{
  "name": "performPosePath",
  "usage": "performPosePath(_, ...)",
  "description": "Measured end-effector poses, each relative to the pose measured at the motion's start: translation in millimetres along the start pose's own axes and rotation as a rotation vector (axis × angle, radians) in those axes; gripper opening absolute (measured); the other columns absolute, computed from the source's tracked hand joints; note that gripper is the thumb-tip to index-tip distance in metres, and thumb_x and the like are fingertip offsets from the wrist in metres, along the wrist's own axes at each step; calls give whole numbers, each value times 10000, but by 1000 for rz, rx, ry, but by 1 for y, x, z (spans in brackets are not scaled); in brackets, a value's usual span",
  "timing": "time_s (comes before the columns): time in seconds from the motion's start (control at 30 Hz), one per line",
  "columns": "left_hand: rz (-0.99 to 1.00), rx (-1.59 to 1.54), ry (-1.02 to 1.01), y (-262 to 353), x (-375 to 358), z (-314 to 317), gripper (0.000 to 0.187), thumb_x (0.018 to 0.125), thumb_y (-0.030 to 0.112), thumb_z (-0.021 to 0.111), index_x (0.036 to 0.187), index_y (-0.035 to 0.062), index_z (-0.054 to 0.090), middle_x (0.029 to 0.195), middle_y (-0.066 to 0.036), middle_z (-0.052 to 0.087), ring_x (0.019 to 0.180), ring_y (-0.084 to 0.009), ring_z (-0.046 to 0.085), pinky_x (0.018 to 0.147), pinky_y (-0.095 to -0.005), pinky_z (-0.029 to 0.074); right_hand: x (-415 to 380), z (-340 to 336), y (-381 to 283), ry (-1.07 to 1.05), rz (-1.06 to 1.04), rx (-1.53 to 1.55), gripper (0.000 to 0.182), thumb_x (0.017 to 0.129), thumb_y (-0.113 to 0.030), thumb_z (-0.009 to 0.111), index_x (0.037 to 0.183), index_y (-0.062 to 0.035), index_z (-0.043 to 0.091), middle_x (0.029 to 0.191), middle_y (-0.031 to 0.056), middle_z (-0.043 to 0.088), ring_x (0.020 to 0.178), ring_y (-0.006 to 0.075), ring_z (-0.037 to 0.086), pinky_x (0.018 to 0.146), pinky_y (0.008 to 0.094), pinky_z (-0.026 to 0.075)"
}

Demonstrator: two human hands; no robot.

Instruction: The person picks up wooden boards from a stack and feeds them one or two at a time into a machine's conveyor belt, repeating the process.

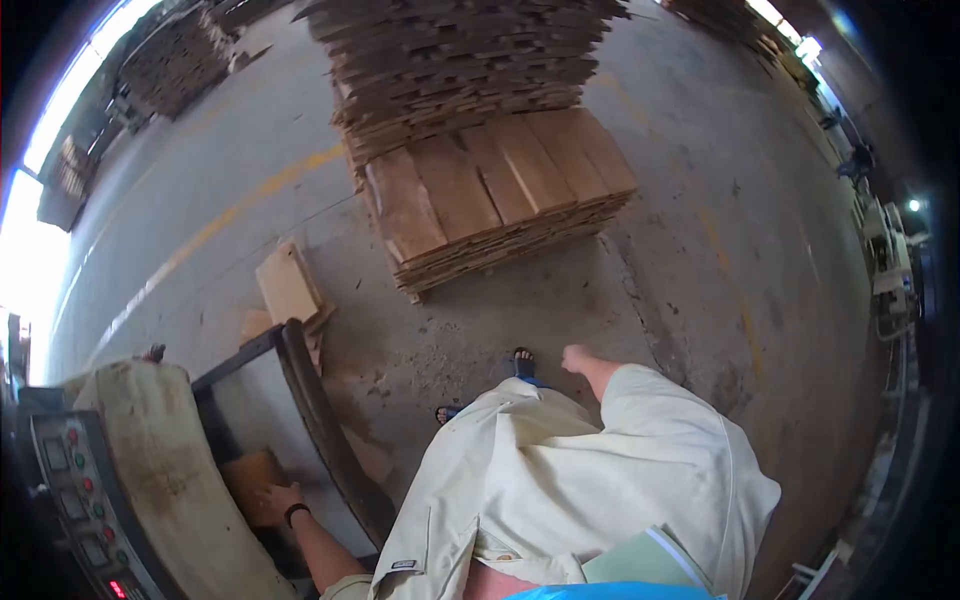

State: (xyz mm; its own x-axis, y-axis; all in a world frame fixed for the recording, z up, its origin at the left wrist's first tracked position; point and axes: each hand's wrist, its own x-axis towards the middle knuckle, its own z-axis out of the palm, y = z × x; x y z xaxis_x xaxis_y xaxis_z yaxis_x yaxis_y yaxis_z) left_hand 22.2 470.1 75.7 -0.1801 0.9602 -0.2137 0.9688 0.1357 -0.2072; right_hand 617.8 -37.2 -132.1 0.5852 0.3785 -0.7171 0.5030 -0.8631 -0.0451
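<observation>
My left hand [280,503] reaches down at the machine on the left, wearing a dark band at the wrist. Its fingers are spread and lie against a brown wooden board [255,480]. That board sits on the machine's metal bed [265,400], partly inside the opening beside the cream housing. My right hand [576,358] hangs in front of my body, above the floor. Its fingers look curled closed, and I see nothing in them.
A tall stack of wooden boards [500,180] stands ahead. Several loose boards [288,280] lie on the floor beyond the machine. The cream machine housing [160,470] carries a button panel [85,490] at far left. Other machinery [890,260] lines the right side.
</observation>
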Motion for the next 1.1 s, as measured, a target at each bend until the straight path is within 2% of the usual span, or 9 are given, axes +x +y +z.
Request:
performPosePath(0.13,284,-145,155,114,-28,-1,769,756,214,820,1399,-15,466,1433,-234,494,1358,-369,437,1147,-436,349,-32,0,56,-84,11,273,275,770,-288,723,972,-106,765,980,145,737,900,316,704,794,442,553)
performPosePath(0.2,379,-492,-6,203,-87,-34,554,768,132,759,1271,-11,576,1288,-192,617,1240,-337,547,1106,-414,382,-28,4,78,-106,-18,393,206,771,-263,734,913,-117,766,843,122,724,744,269,689,701,415,552)
performPosePath(0.27,624,-523,44,268,-117,-15,426,784,132,705,1177,-5,615,1208,-173,655,1136,-326,609,1034,-411,441,-24,-1,98,-118,-48,525,181,786,-263,728,846,-94,749,712,103,679,621,218,646,652,375,549)
performPosePath(0.37,764,-503,-47,351,-148,33,419,816,222,683,1175,8,646,1164,-192,678,1089,-350,632,991,-427,484,12,-12,133,-115,-85,381,375,770,-317,751,1090,-123,740,1128,139,715,1050,284,678,911,390,532)
performPosePath(0.6,830,-281,-378,424,-172,125,508,809,311,674,1230,26,658,1199,-223,669,1157,-356,626,1011,-432,491,34,-142,155,169,-75,627,390,813,-271,713,1154,-83,698,1041,125,729,930,284,696,831,401,535)
performPosePath(0.73,1005,-72,-457,427,-137,205,537,807,364,694,1249,60,660,1212,-208,671,1170,-346,623,1019,-419,489,64,-245,138,315,-255,613,363,851,-245,685,1170,-73,682,1026,138,721,942,290,692,826,395,532)
performPosePath(0.87,740,-127,-609,463,-147,150,593,787,414,722,1276,85,653,1278,-192,646,1211,-332,602,1042,-400,475,115,-372,105,554,-476,587,360,882,-249,655,1194,-69,665,1040,138,708,981,291,681,824,396,529)
performPosePath(1.03,1051,-49,-536,541,-74,188,658,774,398,750,1323,61,615,1325,-181,622,1256,-323,573,1066,-393,456,114,-584,37,809,-662,446,332,931,-211,617,1237,-83,642,1121,101,680,974,271,674,821,390,536)
performPosePath(1.1,982,-161,-638,581,-53,175,639,777,374,751,1319,64,618,1307,-176,635,1241,-319,585,1048,-391,470,85,-678,2,883,-701,304,334,943,-201,612,1251,-71,628,1173,92,663,996,261,669,832,387,539)
